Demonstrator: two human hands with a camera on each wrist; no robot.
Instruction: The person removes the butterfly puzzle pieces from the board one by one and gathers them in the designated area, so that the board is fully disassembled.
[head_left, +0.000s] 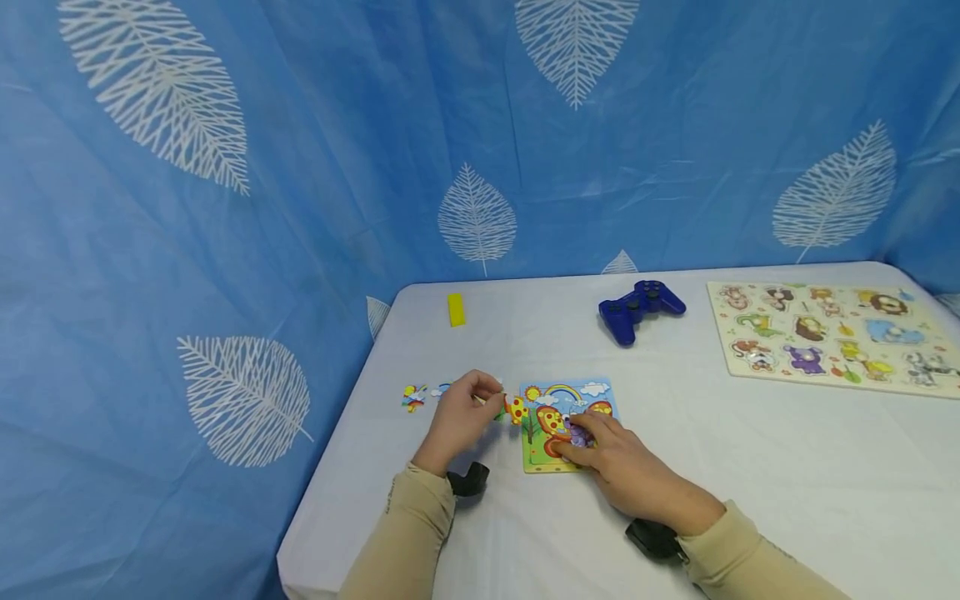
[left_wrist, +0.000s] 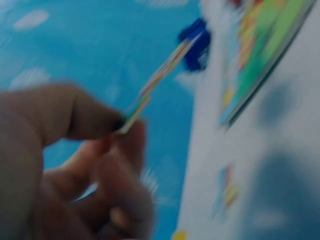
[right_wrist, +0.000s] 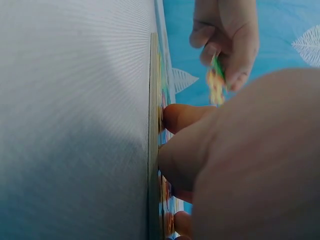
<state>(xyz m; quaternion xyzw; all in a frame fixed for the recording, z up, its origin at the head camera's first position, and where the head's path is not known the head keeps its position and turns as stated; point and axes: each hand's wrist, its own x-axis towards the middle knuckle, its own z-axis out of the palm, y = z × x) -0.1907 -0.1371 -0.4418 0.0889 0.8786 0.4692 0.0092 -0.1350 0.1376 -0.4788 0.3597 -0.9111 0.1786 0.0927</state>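
My left hand (head_left: 459, 421) pinches a thin jigsaw piece (head_left: 517, 409), yellow and red with a green end, between thumb and fingertips. It holds the piece above the table, by the left edge of a colourful puzzle board (head_left: 538, 459). Edge-on, the piece (left_wrist: 162, 75) looks blurred in the left wrist view. My right hand (head_left: 633, 471) rests on the board, its thumb and fingertips touching the butterfly picture and covering part of it. In the right wrist view the right hand's fingers (right_wrist: 182, 155) press against the board's face (right_wrist: 154, 100).
A loose puzzle piece (head_left: 413, 397) lies left of my left hand, and another piece (head_left: 439, 389) is partly hidden behind it. Farther back are a yellow block (head_left: 456, 309) and a blue game controller (head_left: 641, 309). An animal puzzle board (head_left: 832, 337) lies at the right.
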